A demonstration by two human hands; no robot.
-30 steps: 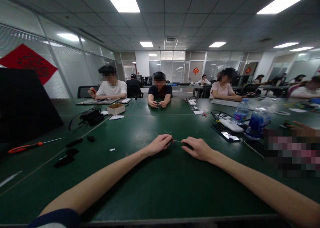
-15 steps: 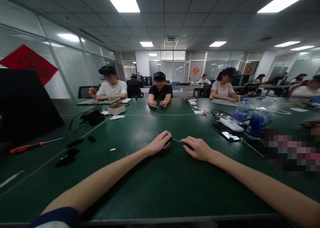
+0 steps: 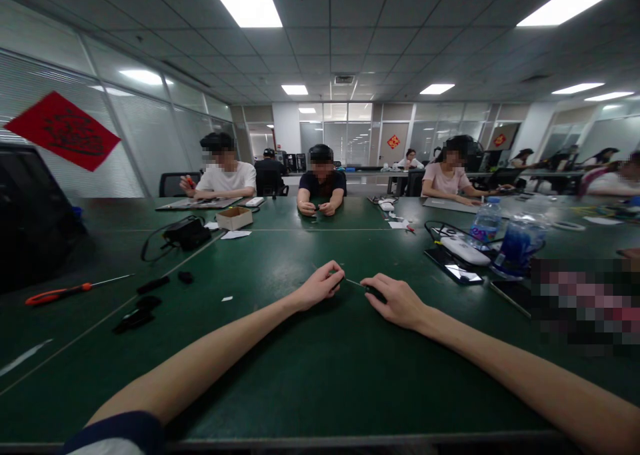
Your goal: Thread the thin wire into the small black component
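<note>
Both my arms reach out over a dark green table (image 3: pixel 300 375). My left hand (image 3: pixel 320 286) is curled, its fingers pinched round the handle end of a small tool whose thin metal shaft (image 3: pixel 354 282) runs to the right. My right hand (image 3: pixel 395 298) lies a short way to the right, fingers bent down over a small dark object (image 3: pixel 375 290) on the table at the shaft's tip. The object is mostly hidden under the fingers.
An orange-handled screwdriver (image 3: pixel 60 292) and small black parts (image 3: pixel 135 316) lie at left. A black pouch with cable (image 3: pixel 186 234) and a cardboard box (image 3: pixel 233 218) sit farther back. Phones (image 3: pixel 454 266), a white device (image 3: pixel 464 250) and water bottles (image 3: pixel 517 242) stand at right. Other people sit across the table.
The red tip seen by my left fingers a second ago is now covered. Both hands stay nearly in place; the view has shifted slightly.
</note>
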